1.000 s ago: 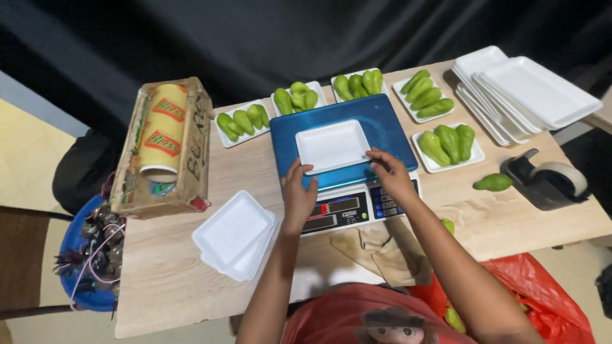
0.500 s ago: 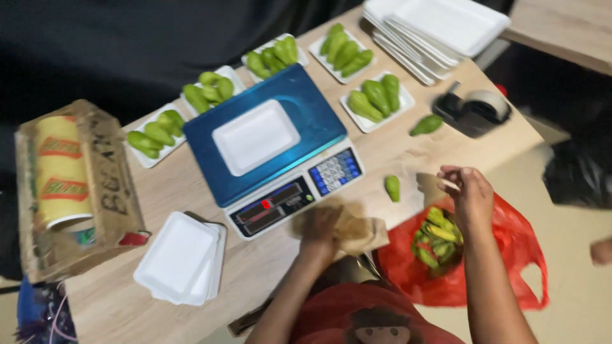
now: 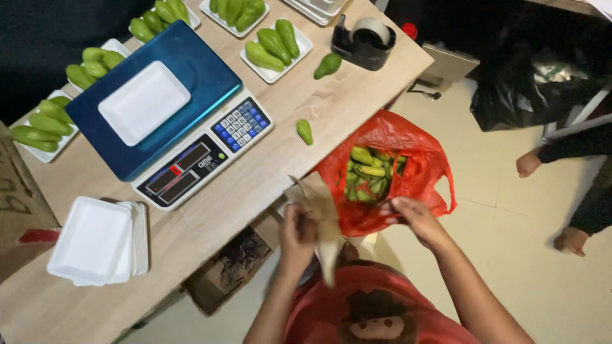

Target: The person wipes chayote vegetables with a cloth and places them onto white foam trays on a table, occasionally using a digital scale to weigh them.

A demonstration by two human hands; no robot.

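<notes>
Left hand closed on tan cloth at table edge; right hand pinches rim of red plastic bag, fingers curled. Bag hangs off wooden table at 3 o'clock from cloth, holds green chayotes. Loose chayote at 12 o'clock. Digital scale with white foam tray at 10 o'clock. Risk: thin rim slips from pinch, bag sags, fruit spills to floor.

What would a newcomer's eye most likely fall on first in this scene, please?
Probably the red plastic bag of green vegetables hanging open at the table's edge, with the right hand on its rim and the left hand gripping a brown paper piece. Next, the blue weighing scale on the table, carrying an empty white foam tray.
</notes>
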